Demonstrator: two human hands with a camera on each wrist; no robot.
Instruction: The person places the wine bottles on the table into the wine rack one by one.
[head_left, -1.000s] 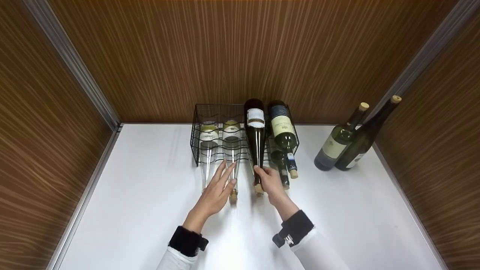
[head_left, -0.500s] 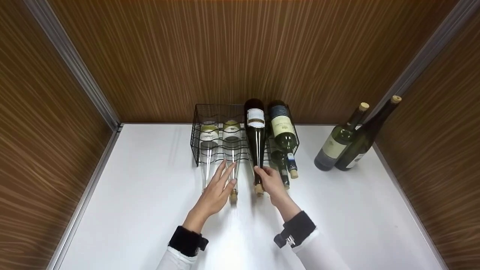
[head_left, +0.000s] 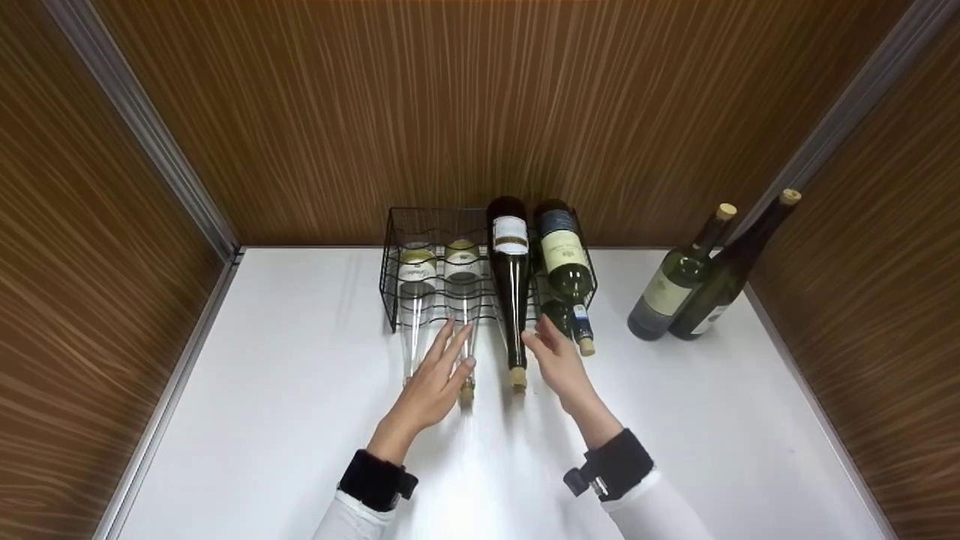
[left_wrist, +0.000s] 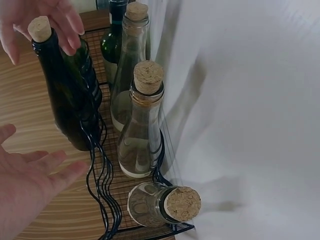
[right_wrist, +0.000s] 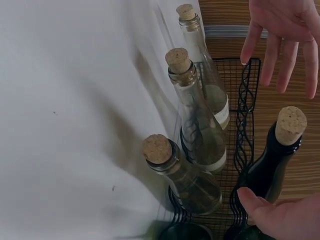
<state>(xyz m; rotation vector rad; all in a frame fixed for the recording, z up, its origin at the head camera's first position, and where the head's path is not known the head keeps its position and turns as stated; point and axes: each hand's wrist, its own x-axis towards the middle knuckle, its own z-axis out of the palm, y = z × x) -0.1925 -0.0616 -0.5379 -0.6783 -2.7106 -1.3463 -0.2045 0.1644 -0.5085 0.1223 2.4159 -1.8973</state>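
A black wire rack (head_left: pixel 439 209) holds corked wine bottles on their sides, necks toward me. On its top level lies a dark slim bottle (head_left: pixel 513 300) with a white label, beside a green bottle (head_left: pixel 568 259) with a cream label. Clear bottles (left_wrist: pixel 142 125) lie on the level below. My right hand (head_left: pixel 564 371) hovers just right of the dark bottle's neck, thumb and fingers apart and holding nothing. Over the clear bottles' necks my left hand (head_left: pixel 433 386) stays spread, also holding nothing. Part of another green bottle below is hidden behind my right hand.
Two more corked bottles, one green with a cream label (head_left: pixel 664 296) and one dark and slim (head_left: pixel 739 270), stand on the white table (head_left: pixel 285 375) at the right. Wood-grain panels (head_left: pixel 480 97) close off the back and both sides.
My right hand has let go of the dark bottle's neck and moved a little right, its fingers opening. The bottle stays lying in the rack. My left hand has hardly moved.
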